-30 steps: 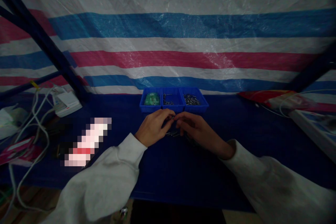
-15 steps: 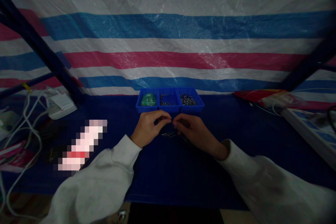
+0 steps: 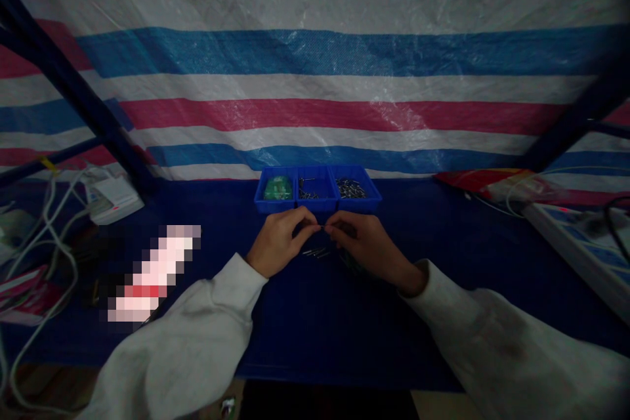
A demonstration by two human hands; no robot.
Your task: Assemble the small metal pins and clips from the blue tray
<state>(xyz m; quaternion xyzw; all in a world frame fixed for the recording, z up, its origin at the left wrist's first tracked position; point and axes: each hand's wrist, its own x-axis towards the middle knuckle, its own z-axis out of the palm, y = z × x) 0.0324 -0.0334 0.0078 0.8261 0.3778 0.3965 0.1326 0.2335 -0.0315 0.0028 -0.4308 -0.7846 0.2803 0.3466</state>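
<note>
My left hand (image 3: 284, 239) and my right hand (image 3: 367, 243) meet fingertip to fingertip over the blue table. Both are closed in a pinch. A tiny light sliver shows between the fingertips, too small to name. Just below them several thin metal pins (image 3: 315, 252) lie loose on the table. Beneath my right palm is something dark and greenish, mostly hidden. Behind the hands stand three joined blue bins: the left bin (image 3: 259, 197) holds a green plastic bag (image 3: 278, 188), the middle bin (image 3: 322, 191) a few small metal pieces, and the right bin (image 3: 378, 195) a heap of them.
White cables (image 3: 73, 256) and a white box (image 3: 115, 197) lie at the left, near a blurred-out patch (image 3: 152, 275). On the right are a red packet (image 3: 472, 178) and a white-edged box (image 3: 571, 243). A striped tarp (image 3: 315, 52) hangs behind, between blue frame posts.
The fingertips of both hands have come slightly closer together, and a tiny sliver now shows between them. The view has shifted a little. The loose pins and bins stay put.
</note>
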